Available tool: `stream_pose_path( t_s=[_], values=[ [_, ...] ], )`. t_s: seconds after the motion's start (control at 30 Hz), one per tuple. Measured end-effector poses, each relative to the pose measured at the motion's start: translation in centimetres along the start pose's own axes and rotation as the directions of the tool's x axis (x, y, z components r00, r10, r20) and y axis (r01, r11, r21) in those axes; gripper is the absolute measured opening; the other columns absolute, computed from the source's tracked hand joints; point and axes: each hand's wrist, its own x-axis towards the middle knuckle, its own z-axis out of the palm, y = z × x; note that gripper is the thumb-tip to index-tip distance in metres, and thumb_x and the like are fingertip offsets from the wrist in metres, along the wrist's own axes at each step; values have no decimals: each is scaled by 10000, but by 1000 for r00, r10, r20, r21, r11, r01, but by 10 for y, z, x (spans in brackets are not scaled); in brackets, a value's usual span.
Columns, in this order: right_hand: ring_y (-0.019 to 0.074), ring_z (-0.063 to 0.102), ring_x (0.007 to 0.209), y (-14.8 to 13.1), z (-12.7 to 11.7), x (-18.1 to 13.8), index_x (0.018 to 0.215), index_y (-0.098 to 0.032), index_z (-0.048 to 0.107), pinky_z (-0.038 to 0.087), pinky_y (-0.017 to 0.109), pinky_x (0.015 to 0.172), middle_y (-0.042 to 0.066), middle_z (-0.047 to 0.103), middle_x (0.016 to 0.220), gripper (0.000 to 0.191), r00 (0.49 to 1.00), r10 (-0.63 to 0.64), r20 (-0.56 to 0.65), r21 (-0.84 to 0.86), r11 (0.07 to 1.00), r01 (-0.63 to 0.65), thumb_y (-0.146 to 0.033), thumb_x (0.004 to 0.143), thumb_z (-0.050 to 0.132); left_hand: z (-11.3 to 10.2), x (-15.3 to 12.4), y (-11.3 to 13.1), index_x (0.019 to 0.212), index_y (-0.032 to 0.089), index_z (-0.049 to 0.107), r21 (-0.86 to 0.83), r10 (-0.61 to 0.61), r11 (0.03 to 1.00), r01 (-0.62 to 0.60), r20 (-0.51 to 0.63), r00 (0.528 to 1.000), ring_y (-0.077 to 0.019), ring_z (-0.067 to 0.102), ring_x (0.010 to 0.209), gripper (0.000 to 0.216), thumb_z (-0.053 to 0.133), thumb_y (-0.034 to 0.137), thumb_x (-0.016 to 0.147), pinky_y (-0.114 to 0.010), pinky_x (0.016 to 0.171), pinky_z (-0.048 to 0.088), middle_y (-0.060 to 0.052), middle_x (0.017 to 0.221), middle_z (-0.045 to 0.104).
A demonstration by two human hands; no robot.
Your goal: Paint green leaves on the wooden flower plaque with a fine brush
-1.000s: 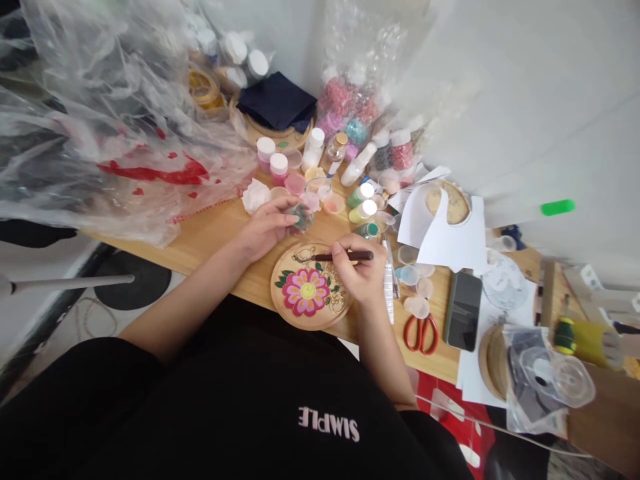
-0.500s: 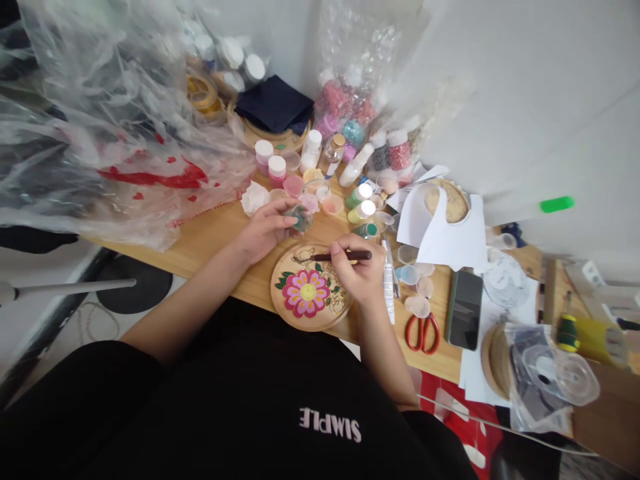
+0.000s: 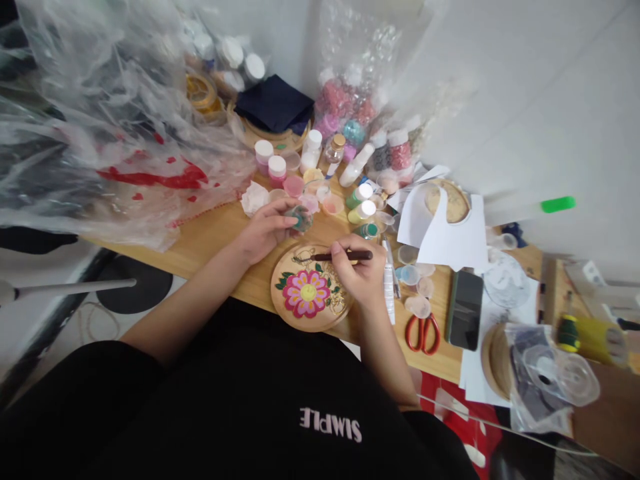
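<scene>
While left hand (image 3: 264,230) pinches small green paint pot (image 3: 301,217) just beyond round wooden plaque (image 3: 311,287), right hand (image 3: 359,271) grips dark-handled brush (image 3: 340,256), tip over plaque's upper edge; red scissors (image 3: 421,333) right of plaque.

The round wooden disc (image 3: 310,288) bears a pink-and-red flower with a yellow centre and green leaves. The metal scissors (image 3: 421,333) have red handles; the light wooden tabletop (image 3: 215,233) shows pale grain

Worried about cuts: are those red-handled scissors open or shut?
Shut. The red-handled scissors lie flat on the table, handle loops side by side; the blades are too small to see clearly.
</scene>
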Motion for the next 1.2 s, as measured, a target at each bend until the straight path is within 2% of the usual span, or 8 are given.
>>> stream_pose_path(
  t_s=[0.1,0.2,0.3,0.43,0.6,0.77,1.0,1.2],
  values=[
    [60,526,468,3,-1,-3,610,-188,610,387,198,459,-47,597,525,239,999,45,-20,38,998,-44,-165,848,605,1,0,0,897,199,738,-12,-3,1000,3,-11,1000,-122,663,775,287,830,163,628,-221,638,516,9,879,731],
    [72,536,452,9,-1,-6,634,-198,633,403,207,445,-47,598,532,220,980,175,-94,160,974,-158,-209,853,622,0,0,1,892,205,731,-8,-8,1000,8,-14,1000,-122,664,783,277,803,141,631,-217,640,517,14,866,729],
    [75,495,392,16,-1,-3,634,-208,587,385,218,389,-50,590,540,241,903,333,-270,349,908,-231,-280,863,607,-1,-1,1,896,210,729,5,-17,1000,17,-21,1000,-119,659,772,279,792,136,634,-215,642,516,18,857,725],
    [68,467,366,20,-1,4,638,-217,499,357,228,364,-51,563,570,287,793,436,-424,481,851,-211,-353,867,604,-1,-2,1,895,224,733,60,7,998,-6,-22,1000,-131,659,762,321,830,145,599,-231,646,520,9,866,729],
    [111,562,467,14,1,3,695,-226,574,492,290,495,-28,590,596,328,839,405,-364,374,888,-266,-490,885,624,2,-3,0,871,248,728,130,60,990,-60,9,998,-138,675,789,374,921,195,556,-253,716,544,23,860,733],
    [155,660,597,9,1,-5,771,-234,707,531,324,586,6,689,640,313,898,354,-261,254,923,-290,-507,904,629,3,-3,-1,906,243,738,168,100,980,-105,40,994,-95,669,834,405,945,190,561,-207,774,521,73,900,734],
    [118,606,476,5,2,-5,720,-220,725,508,273,477,-28,665,540,246,875,435,-214,374,864,-338,-439,828,748,2,-3,-1,846,220,707,230,93,969,-89,-4,996,-91,621,758,465,947,106,464,-208,706,513,52,857,682],
    [114,623,463,1,1,-4,708,-216,744,510,247,461,-18,699,554,165,889,381,-255,266,911,-314,-344,806,776,8,-6,1,819,219,686,265,116,957,-114,8,993,-99,614,747,484,965,131,433,-210,692,511,36,816,681]
  ],
)
